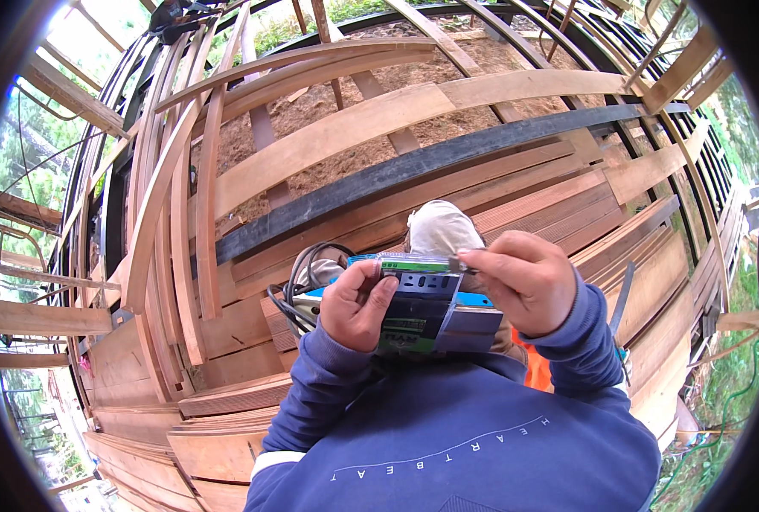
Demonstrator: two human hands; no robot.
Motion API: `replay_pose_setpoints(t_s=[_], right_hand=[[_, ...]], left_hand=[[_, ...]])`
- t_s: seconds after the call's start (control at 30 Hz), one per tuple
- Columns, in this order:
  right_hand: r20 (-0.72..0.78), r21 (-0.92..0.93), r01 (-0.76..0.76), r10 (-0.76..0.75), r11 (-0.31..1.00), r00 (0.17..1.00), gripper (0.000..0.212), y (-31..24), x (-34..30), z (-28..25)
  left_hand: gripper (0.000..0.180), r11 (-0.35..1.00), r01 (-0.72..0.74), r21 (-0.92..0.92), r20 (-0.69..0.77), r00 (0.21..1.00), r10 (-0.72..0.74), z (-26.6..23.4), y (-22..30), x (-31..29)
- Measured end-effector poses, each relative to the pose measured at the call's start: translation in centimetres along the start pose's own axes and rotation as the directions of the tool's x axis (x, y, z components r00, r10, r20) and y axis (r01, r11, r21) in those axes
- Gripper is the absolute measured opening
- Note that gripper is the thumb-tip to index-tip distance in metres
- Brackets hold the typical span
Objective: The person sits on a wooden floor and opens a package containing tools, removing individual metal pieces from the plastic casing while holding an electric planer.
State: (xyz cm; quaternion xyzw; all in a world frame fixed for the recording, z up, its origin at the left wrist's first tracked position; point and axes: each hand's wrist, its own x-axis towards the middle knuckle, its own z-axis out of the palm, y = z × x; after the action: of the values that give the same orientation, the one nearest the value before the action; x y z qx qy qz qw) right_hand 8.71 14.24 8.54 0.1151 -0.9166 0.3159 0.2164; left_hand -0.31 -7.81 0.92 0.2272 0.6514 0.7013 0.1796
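Left hand grasps the grey-green power tool; right hand pinches a small part, possibly a blade, at its top; fitting appears unfinished.

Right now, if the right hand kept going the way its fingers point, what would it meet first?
The right hand points toward the person's left, fingertips pinched at the top edge of the box. Straight on, it would likely meet the left hand's thumb; depth is unclear.
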Motion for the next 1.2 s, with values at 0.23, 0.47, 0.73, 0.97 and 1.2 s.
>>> replay_pose_setpoints(t_s=[0.23,0.47,0.73,0.97,1.2], right_hand=[[0.124,-0.036,0.098,-0.092,0.995,0.988,0.036,0.9,0.4,1.0],[0.315,-0.077,0.17,-0.138,0.982,0.939,0.033,1.5,0.8,0.3],[0.256,-0.092,-0.111,0.131,0.99,0.958,0.033,3.2,-1.8,-3.2],[0.089,0.616,-0.421,0.472,0.666,0.877,0.017,3.4,-3.9,2.5],[0.195,0.84,-0.369,0.416,0.397,0.889,0.016,0.7,-3.2,7.1]], left_hand=[[0.013,0.997,-0.04,0.067,-0.028,0.999,0.042,0.0,-0.9,-0.3],[0.013,0.987,-0.068,0.149,-0.035,0.997,0.074,-0.1,-1.3,-0.6],[0.018,0.992,0.005,-0.129,-0.055,0.998,-0.012,-0.7,-0.4,-0.4],[0.036,0.919,0.066,-0.39,-0.043,0.995,-0.089,-0.8,0.3,0.8],[0.025,0.979,-0.072,-0.193,-0.149,0.988,0.043,0.1,0.0,0.5]])
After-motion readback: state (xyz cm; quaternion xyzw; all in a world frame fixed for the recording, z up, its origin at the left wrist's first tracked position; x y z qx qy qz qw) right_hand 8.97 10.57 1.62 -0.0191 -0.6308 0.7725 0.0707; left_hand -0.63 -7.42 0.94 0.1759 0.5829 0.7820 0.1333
